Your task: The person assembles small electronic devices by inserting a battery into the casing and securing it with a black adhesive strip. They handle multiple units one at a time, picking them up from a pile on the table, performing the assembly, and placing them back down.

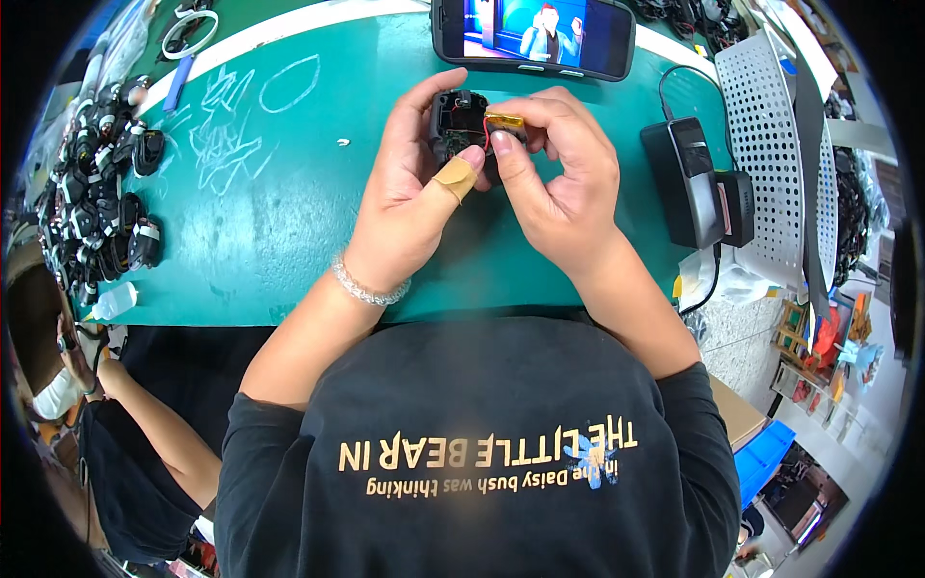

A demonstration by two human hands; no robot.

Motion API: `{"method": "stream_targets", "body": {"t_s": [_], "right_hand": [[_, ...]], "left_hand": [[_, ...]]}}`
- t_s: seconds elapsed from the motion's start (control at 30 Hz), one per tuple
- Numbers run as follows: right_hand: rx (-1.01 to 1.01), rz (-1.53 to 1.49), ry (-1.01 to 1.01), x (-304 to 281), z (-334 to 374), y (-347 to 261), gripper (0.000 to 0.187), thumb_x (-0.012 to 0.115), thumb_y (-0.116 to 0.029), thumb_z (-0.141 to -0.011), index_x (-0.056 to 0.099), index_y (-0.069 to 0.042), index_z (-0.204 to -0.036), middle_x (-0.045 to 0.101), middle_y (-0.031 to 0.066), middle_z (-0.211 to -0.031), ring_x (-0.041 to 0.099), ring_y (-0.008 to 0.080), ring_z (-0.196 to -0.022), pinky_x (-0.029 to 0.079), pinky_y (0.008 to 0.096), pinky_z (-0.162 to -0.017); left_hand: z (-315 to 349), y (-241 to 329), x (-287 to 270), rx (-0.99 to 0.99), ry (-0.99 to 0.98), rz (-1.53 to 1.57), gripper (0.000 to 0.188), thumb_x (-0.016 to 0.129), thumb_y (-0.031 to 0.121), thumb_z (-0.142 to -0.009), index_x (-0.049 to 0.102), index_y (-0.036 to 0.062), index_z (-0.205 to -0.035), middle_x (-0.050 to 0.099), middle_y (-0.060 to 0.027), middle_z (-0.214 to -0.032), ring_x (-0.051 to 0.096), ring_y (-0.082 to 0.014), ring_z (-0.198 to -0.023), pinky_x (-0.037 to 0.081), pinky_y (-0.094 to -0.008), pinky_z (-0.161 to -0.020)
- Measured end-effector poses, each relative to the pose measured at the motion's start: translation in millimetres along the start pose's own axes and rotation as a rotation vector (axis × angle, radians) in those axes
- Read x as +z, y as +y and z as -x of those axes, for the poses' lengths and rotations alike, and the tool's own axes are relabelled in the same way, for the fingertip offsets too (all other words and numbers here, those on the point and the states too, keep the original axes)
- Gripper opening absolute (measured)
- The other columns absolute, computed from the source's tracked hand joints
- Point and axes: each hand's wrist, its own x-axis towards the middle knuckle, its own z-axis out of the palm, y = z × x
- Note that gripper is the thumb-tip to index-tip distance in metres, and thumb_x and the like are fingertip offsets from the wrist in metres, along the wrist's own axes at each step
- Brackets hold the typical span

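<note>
My left hand [409,202] is closed around a small open black plastic housing [455,114], over the green bench top. Inside the housing, wires and small parts show, but I cannot make them out well. A tan bandage [453,181] wraps the left thumb, which presses at the housing's near edge. Between the thumb and fingers of my right hand [568,178] is a small battery pack [506,123] with a yellow edge, held against the housing's right side. A red wire [486,130] runs beside the battery.
A phone [617,43] playing a video lies at the far edge. At left are piled black-and-white devices [96,193], a small white bottle [116,302] and a co-worker's arm [159,414]. Right stand a black box-shaped device [684,183] with cables and a white perforated basket [766,144].
</note>
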Motion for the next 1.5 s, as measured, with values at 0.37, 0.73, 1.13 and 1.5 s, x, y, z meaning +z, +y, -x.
{"method": "stream_targets", "body": {"t_s": [0.37,0.73,1.13,1.5], "right_hand": [[-0.097,0.093,-0.005,-8,-5,-4,0.016,0.066,0.000,-0.075,0.061,-0.001,-0.090,0.058,0.0092,-0.077,0.058,0.0229,-0.068,0.047,0.0309,-0.060],[-0.307,0.202,-0.098,-16,-17,-2,0.021,0.068,0.002,-0.069,0.062,-0.005,-0.087,0.057,0.0076,-0.077,0.058,0.0248,-0.069,0.047,0.0325,-0.059],[-0.420,0.193,-0.206,-16,-15,4,0.025,0.069,0.002,-0.063,0.062,-0.006,-0.085,0.055,0.0064,-0.076,0.057,0.0233,-0.067,0.046,0.0319,-0.055],[-0.457,0.233,-0.295,-22,-16,1,0.024,0.069,0.005,-0.064,0.064,-0.002,-0.087,0.057,0.0087,-0.076,0.057,0.0216,-0.068,0.045,0.0302,-0.057]], "left_hand": [[5,6,-3,-0.116,0.007,-0.047,0.046,0.054,0.011,-0.090,0.038,0.0032,-0.132,0.053,-0.0042,-0.097,0.049,-0.0072,-0.070,0.043,-0.0209,-0.061],[6,14,-11,-0.294,-0.138,0.094,0.054,0.055,0.004,-0.084,0.034,0.0072,-0.134,0.053,-0.0052,-0.096,0.052,-0.0080,-0.072,0.043,-0.0208,-0.060],[5,12,-13,-0.377,-0.245,0.127,0.060,0.047,0.002,-0.079,0.027,0.0018,-0.135,0.053,-0.0056,-0.083,0.050,-0.0109,-0.058,0.039,-0.0227,-0.052],[6,9,-21,-0.432,-0.318,0.254,0.050,0.048,0.002,-0.082,0.031,-0.0007,-0.129,0.053,-0.0064,-0.080,0.052,-0.0114,-0.056,0.039,-0.0238,-0.050]]}}
